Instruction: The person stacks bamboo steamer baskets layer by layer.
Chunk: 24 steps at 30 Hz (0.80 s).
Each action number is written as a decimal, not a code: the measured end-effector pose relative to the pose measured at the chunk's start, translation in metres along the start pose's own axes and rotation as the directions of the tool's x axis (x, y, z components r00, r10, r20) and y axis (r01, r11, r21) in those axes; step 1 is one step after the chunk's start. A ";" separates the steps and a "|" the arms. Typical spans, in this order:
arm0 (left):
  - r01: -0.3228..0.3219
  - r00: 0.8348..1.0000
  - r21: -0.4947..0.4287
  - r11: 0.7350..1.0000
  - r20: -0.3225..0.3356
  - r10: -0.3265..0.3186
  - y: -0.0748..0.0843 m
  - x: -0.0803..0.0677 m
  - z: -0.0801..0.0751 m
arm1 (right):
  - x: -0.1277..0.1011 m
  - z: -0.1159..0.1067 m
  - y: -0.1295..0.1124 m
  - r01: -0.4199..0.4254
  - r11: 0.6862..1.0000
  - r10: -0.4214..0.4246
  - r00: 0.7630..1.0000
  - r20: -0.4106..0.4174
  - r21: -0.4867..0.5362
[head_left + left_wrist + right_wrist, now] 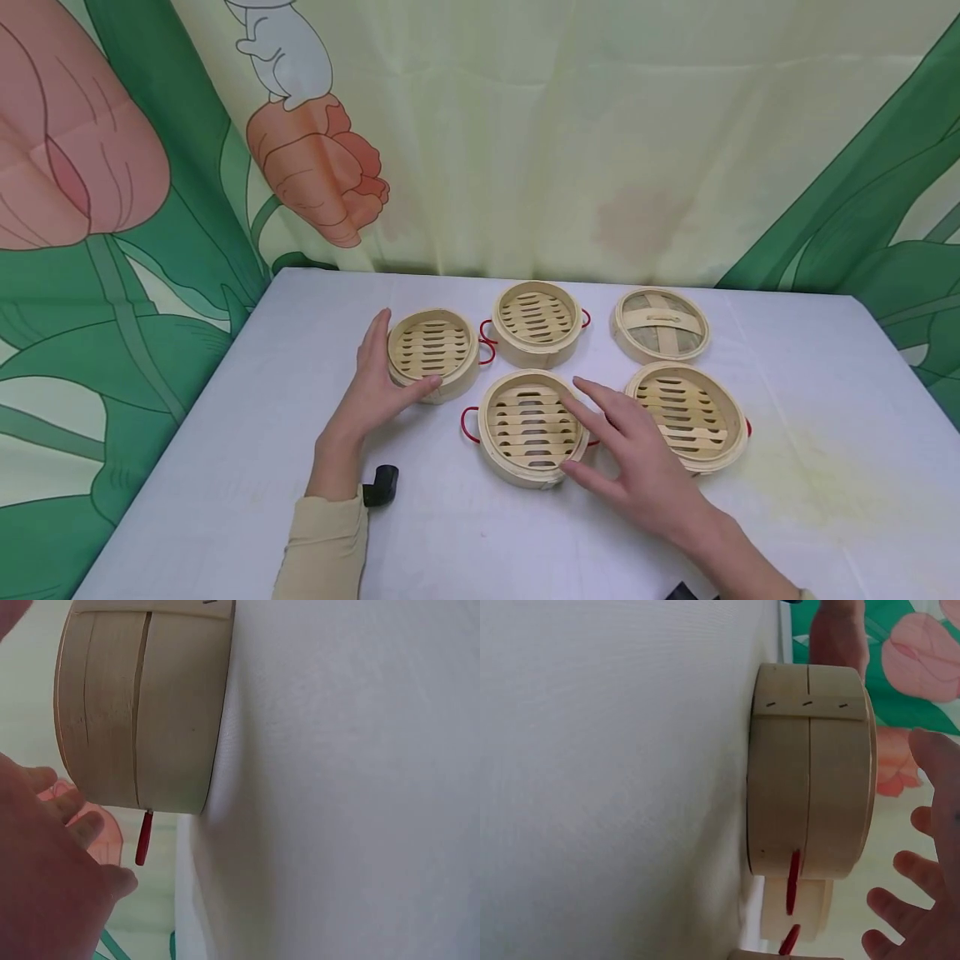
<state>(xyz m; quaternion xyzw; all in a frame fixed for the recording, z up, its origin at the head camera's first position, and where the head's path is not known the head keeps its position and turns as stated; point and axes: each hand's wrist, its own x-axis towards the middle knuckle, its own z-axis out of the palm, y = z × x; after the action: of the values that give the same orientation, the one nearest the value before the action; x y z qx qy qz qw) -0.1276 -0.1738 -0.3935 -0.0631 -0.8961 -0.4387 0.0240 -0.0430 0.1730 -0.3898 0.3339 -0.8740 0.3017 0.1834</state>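
My left hand (378, 379) curves around the near-left side of a round bamboo steamer basket (433, 354), thumb and fingers spread. In the left wrist view that basket (150, 705) shows its wooden side and a red loop handle (145, 838); the fingers lie loose near it. My right hand (633, 450) hovers with fingers spread between the front-middle steamer basket (532, 429) and the front-right steamer basket (686, 414), partly covering the latter. From the right wrist, the fingers appear above and apart from the front-middle basket (810, 772). Neither hand visibly grips anything.
Behind stand another slatted steamer basket (536, 321) and, to its right, one with a woven lid (660, 323) bearing a small handle. All sit on a white-covered table (195, 467). A printed curtain (525, 150) hangs along the table's back edge.
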 end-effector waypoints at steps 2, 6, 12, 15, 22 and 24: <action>0.004 1.000 0.004 1.000 0.004 -0.004 -0.002 0.001 0.001 | -0.001 0.002 0.000 0.006 1.000 -0.006 1.000 0.015 0.006; 0.010 1.000 0.012 1.000 0.015 -0.011 -0.004 0.001 0.001 | -0.004 0.007 -0.001 0.008 1.000 -0.008 0.999 0.037 -0.003; 0.015 0.999 -0.004 1.000 0.038 -0.015 -0.007 0.001 0.000 | -0.005 0.010 -0.003 0.010 0.999 -0.008 0.999 0.051 -0.035; 0.011 0.999 -0.013 1.000 0.050 -0.011 -0.011 0.002 0.001 | -0.006 0.012 -0.003 0.022 0.999 -0.020 0.999 0.039 -0.049; 0.005 0.998 -0.034 0.999 0.064 -0.003 -0.018 0.002 0.001 | -0.007 0.014 -0.005 0.012 0.998 -0.009 0.999 0.052 -0.058; 0.003 0.998 -0.054 0.999 0.070 0.000 -0.020 0.002 0.002 | -0.007 0.015 -0.004 0.013 0.998 -0.010 0.999 0.049 -0.054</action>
<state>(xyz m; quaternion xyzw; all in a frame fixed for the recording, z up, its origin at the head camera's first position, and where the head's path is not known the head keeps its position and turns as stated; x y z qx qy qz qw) -0.1325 -0.1847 -0.4102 -0.0783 -0.8842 -0.4604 -0.0093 -0.0366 0.1644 -0.4032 0.3409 -0.8841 0.2689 0.1728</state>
